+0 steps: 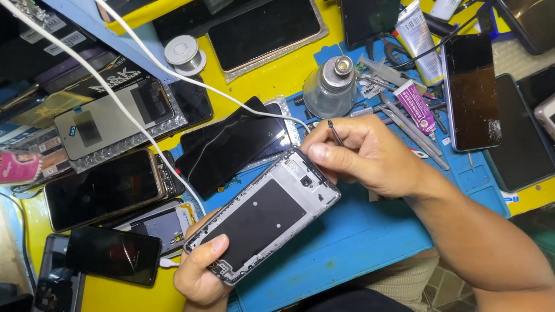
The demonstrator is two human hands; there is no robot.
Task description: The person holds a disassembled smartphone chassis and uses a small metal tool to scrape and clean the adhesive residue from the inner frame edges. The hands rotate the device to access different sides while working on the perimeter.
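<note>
Gripping the open phone frame [263, 216] in the left hand [199, 271], the right hand [361, 153] pinches a thin tool [335, 132] at its top corner, where steady, fine pressure seems needed.

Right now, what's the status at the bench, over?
Left hand grips opened phone frame at its lower end. Right hand pinches thin tool at frame's top corner. White cable trails behind.

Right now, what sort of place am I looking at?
Probably a phone repair bench: the hands work on an opened grey phone frame over a blue rubber work mat, with dark loose phone screens and a grey solder spool around.
</note>
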